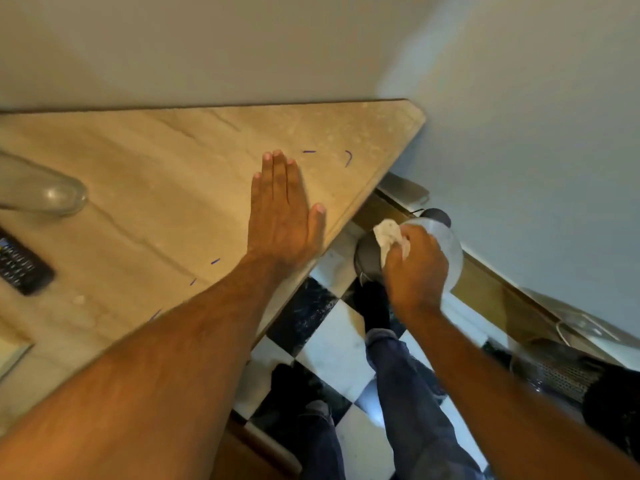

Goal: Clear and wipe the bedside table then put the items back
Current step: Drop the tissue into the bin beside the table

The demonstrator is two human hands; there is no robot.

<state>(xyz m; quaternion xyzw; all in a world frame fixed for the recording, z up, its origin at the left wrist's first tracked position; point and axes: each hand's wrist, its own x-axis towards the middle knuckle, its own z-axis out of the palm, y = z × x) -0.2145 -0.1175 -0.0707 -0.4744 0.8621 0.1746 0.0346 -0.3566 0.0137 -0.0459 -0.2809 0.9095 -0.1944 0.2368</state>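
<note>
The beige stone top of the bedside table [166,161] fills the left half of the view, with small blue pen marks on it. My left hand [282,213] lies flat on it near the right edge, palm down, fingers together and straight, holding nothing. My right hand [414,268] is off the table's right edge, above the floor, closed on a crumpled white cloth [389,235]. Just beyond that hand sits a round grey and clear object [450,244] on the floor by the wall.
A clear glass vessel [45,188] lies at the table's left edge, and a black remote control [19,265] sits below it. A black-and-white checkered floor [332,348] shows on the right, with my legs in jeans [408,396]. A perforated metal object [554,372] stands at the far right.
</note>
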